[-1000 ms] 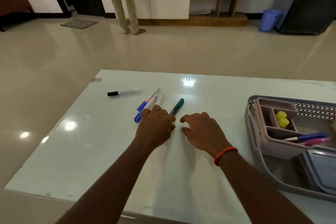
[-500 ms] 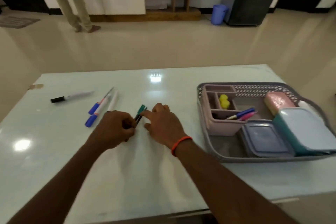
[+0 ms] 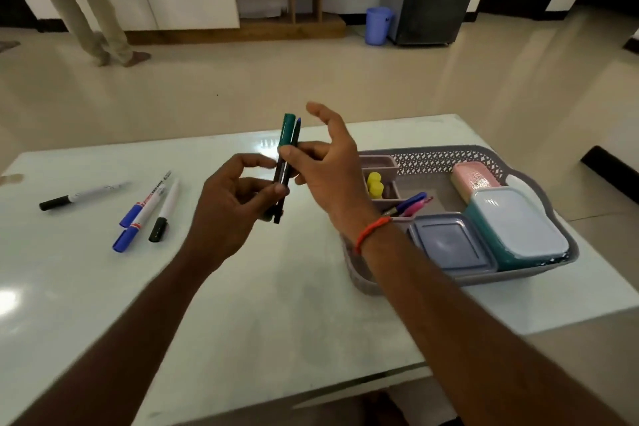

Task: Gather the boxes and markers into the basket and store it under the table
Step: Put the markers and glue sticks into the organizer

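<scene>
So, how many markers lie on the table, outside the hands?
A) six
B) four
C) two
B: a black-capped marker at far left, then one blue-capped marker, a second blue-capped marker and a white marker close together; the left hand and right hand grip the held markers.

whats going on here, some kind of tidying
A person is tidying things into the basket. The left hand pinches the lower end of two markers held upright above the table, and the right hand grips them higher up. Four more markers lie on the table to the left. Boxes already sit in the basket.
</scene>
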